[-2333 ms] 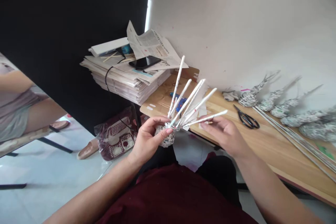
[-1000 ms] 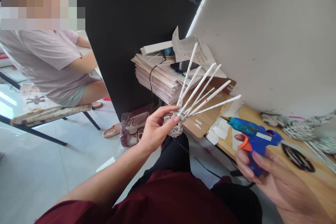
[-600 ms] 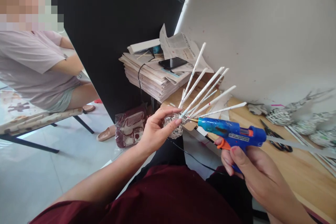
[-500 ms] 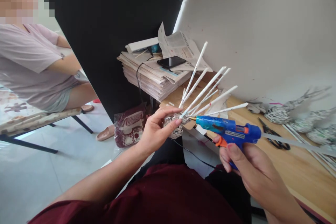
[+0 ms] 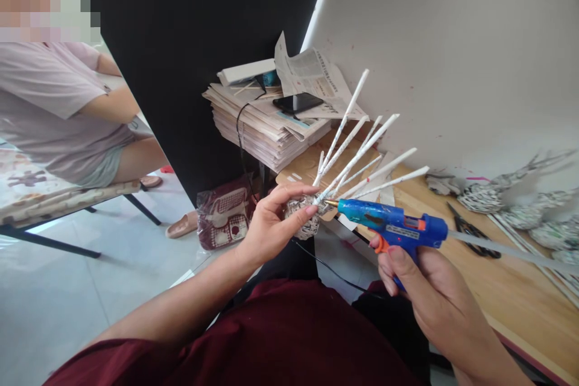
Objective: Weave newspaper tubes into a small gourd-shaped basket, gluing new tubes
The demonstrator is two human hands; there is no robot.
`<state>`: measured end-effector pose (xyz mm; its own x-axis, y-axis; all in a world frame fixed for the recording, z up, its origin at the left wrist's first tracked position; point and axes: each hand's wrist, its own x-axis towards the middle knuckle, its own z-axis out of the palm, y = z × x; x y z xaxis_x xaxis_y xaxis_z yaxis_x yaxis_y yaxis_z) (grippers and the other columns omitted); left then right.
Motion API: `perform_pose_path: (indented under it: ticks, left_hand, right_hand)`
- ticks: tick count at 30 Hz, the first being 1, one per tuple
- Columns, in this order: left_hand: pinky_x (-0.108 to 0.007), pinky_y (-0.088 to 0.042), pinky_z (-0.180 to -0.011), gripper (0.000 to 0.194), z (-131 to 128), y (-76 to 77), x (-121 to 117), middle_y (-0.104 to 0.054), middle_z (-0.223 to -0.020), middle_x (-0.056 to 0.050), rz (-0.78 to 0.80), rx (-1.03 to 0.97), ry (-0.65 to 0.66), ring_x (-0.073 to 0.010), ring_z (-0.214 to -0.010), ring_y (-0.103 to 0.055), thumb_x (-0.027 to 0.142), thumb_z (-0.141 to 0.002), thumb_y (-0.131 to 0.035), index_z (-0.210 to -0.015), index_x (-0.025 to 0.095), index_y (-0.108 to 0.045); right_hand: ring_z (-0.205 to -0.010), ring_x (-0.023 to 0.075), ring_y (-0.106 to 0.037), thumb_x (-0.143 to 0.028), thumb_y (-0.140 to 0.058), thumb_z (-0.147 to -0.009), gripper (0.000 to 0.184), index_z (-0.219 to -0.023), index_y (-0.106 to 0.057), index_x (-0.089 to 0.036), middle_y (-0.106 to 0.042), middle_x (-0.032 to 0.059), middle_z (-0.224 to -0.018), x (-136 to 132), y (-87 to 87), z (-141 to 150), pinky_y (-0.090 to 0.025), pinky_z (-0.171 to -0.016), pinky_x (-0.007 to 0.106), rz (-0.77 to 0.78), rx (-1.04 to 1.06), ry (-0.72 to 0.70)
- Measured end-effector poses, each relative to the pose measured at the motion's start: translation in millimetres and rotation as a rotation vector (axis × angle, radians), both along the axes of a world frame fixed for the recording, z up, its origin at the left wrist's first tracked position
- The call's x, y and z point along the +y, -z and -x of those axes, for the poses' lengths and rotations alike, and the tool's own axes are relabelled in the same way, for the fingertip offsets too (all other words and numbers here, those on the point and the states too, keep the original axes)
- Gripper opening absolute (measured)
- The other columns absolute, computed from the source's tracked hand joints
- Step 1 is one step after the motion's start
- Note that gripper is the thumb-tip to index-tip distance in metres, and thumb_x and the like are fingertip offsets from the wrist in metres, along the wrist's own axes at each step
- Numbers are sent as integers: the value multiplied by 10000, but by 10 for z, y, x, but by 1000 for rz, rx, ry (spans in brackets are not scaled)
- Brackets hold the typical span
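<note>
Two hands, both full: woven paper piece [image 5: 306, 228] in your left hand [image 5: 275, 220], glue gun [image 5: 373, 214] in your right hand [image 5: 429, 283].
At centre frame, your left thumb and fingers pinch the piece below its fanned white sticks [image 5: 389, 166]; your right hand wraps the gun's grip, fingers by the orange trigger [image 5: 382, 244]. The nozzle [image 5: 332, 202] points at the sticks' base, just beside your thumb; whether it touches, I cannot tell. Best to hold that pinch firm, skin clear of the probably hot tip, and squeeze lightly for a small bead. Mind the trailing glue stick [image 5: 520, 251] over the scissors [image 5: 460, 224] on the tabletop [image 5: 511, 295], right of frame.
</note>
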<state>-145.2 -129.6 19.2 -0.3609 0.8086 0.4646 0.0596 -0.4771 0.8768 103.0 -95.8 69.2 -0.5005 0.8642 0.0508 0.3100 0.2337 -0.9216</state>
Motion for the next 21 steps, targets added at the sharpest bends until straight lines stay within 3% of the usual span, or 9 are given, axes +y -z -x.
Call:
perform_pose_path:
  ticks: [14, 21]
  left_hand:
    - [-349, -510, -1024, 264, -19, -12, -9, -735, -1125, -74, 12, -47, 37, -220, -1094, -659, 272, -854, -795, -1116, 241, -791]
    - [-331, -527, -1002, 263, -28, -5, -11, -736, -1124, -66, 20, -109, 70, -208, -1081, -668, 264, -843, -807, -1104, 237, -792]
  right_hand:
    - [-579, 117, -465, -554, -596, -968, 348, -954, -648, -210, -568, 23, -787, -39, -88, 139, -444, -514, 271, 187, 142, 42]
    - [-577, 115, -459, -560, -610, -958, 351, -959, -636, -211, -570, 24, -803, -40, -68, 136, -435, -504, 269, 202, 150, 58]
